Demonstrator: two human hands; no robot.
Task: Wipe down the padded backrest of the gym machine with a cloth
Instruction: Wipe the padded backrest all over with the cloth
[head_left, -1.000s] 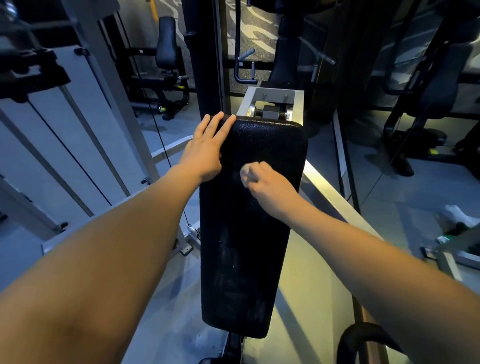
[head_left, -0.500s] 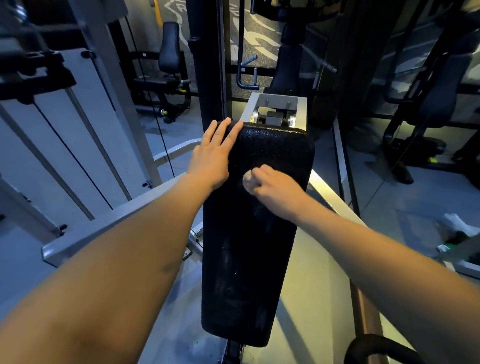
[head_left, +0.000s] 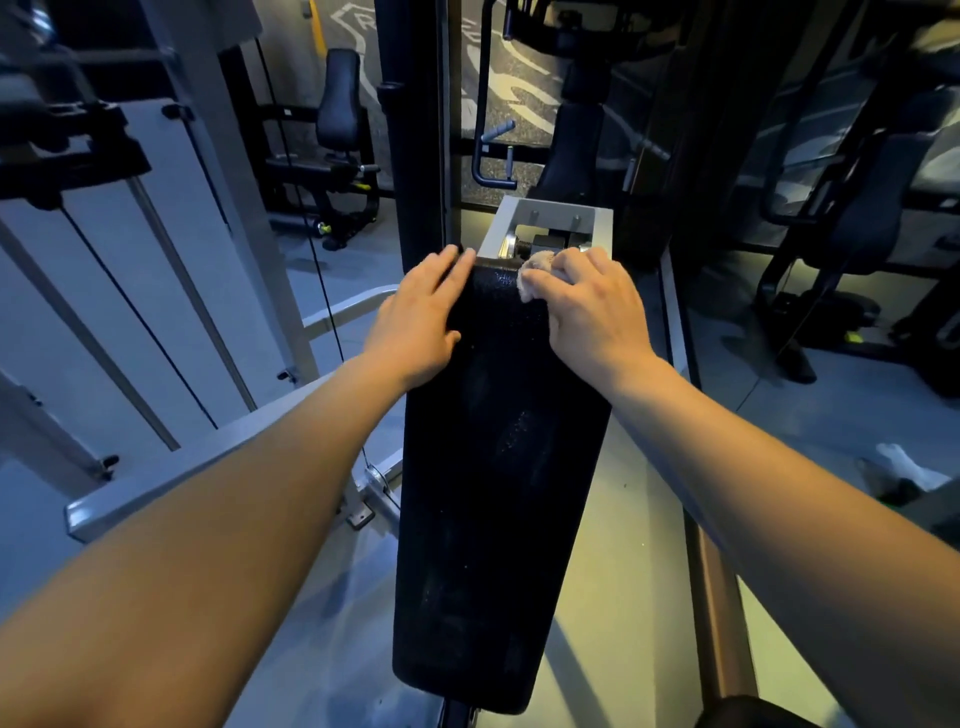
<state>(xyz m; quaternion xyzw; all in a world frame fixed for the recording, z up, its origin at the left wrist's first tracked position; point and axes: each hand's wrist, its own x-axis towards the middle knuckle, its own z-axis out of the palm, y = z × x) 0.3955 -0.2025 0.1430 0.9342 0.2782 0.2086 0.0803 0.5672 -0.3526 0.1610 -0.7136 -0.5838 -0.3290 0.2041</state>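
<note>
Up from the middle of the pad, the right hand (head_left: 589, 306) now presses a bunched pale cloth (head_left: 535, 273) onto the top edge of the black backrest (head_left: 498, 467), its grip closed over the cloth, while the left hand (head_left: 418, 317) lies flat and empty against the top left corner. Long overlapping strokes down the narrow, rounded pad would likely cover its pebbled vinyl best, with steady pressure at the edges.

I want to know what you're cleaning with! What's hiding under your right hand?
A small pale cloth peeks out from under the right hand, pressed on the black backrest top. Most of the cloth is covered by the hand.
</note>
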